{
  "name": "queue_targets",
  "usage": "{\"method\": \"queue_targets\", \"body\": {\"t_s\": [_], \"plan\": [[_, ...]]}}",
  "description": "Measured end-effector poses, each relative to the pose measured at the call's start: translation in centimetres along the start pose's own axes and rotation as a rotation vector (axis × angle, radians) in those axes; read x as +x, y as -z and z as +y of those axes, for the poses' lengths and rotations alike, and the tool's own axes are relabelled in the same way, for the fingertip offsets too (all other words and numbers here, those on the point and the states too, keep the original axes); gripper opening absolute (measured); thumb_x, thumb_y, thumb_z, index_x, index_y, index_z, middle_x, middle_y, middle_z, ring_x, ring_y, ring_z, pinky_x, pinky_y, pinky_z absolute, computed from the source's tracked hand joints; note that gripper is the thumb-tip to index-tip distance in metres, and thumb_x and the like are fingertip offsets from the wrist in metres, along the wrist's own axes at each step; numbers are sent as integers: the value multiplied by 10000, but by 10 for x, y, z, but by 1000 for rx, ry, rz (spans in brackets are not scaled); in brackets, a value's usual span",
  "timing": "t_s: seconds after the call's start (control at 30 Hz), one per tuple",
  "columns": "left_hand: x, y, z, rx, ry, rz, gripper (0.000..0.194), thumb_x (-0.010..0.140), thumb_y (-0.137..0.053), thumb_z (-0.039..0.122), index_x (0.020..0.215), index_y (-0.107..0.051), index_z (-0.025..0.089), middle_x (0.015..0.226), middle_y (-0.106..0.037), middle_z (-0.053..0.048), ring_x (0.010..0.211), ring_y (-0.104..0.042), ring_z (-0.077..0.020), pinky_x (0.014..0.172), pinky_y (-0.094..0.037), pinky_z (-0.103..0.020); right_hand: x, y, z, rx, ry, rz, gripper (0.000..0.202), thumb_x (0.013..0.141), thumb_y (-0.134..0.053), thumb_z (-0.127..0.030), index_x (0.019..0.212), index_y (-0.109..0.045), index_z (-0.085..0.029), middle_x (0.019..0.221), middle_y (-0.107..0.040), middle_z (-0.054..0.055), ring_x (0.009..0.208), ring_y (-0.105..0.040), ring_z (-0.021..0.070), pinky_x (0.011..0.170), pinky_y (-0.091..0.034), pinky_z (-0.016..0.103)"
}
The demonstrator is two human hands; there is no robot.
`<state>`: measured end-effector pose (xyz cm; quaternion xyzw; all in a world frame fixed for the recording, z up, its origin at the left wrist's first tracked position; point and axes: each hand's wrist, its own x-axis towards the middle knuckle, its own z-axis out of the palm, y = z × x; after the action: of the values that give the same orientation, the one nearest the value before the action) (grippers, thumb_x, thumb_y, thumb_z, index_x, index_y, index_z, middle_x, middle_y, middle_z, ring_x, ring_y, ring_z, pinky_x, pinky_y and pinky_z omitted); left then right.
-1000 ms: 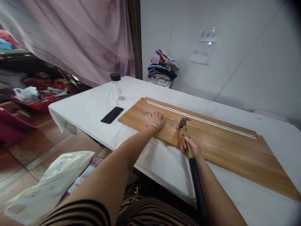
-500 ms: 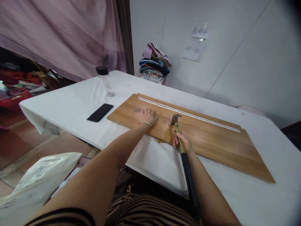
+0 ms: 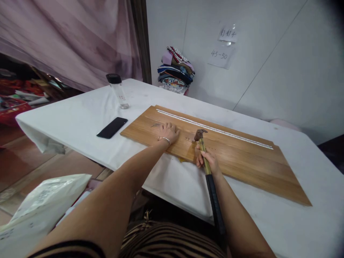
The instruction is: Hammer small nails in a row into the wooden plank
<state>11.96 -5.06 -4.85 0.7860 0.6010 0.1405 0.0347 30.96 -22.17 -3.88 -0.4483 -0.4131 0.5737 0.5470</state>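
Note:
My left hand [image 3: 169, 132] lies flat on the wooden board [image 3: 247, 161], palm down with its fingers stretched out. A few thin nails [image 3: 156, 125] rest on the board just beyond those fingers. My right hand [image 3: 208, 159] is wrapped round the handle of a claw hammer [image 3: 204, 154], near its head. The rusty hammer head is over the board, by a row of small nails or holes [image 3: 189, 139] in the wood; I cannot tell whether it touches. The black grip runs back toward my body along the right forearm.
Two white measuring strips [image 3: 215, 129] run along the board's far side. On the white-covered table [image 3: 80, 114] are a black phone [image 3: 112, 127] and a clear bottle [image 3: 118, 91] with a black lid. Folded clothes [image 3: 176, 70] are stacked by the wall. A white bag [image 3: 48, 200] is low at left.
The view has shifted slightly, so everything sits a little further left and higher. Both hands keep the same places on the board and hammer.

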Motion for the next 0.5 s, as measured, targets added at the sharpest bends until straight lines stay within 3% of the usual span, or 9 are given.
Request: {"method": "queue_targets", "body": {"t_s": [0.5], "plan": [[-1,0,-1,22,-17,12,449,979,-379,455,1218,-674,216,1378,-606,-151,1338,-458,-319,1144,-301,-507,1,0,2,-10,-11,-12,388,791,-676,-479,1047,-583,-203,458,-492,-102,403,-569,162,400,-415,261]]}}
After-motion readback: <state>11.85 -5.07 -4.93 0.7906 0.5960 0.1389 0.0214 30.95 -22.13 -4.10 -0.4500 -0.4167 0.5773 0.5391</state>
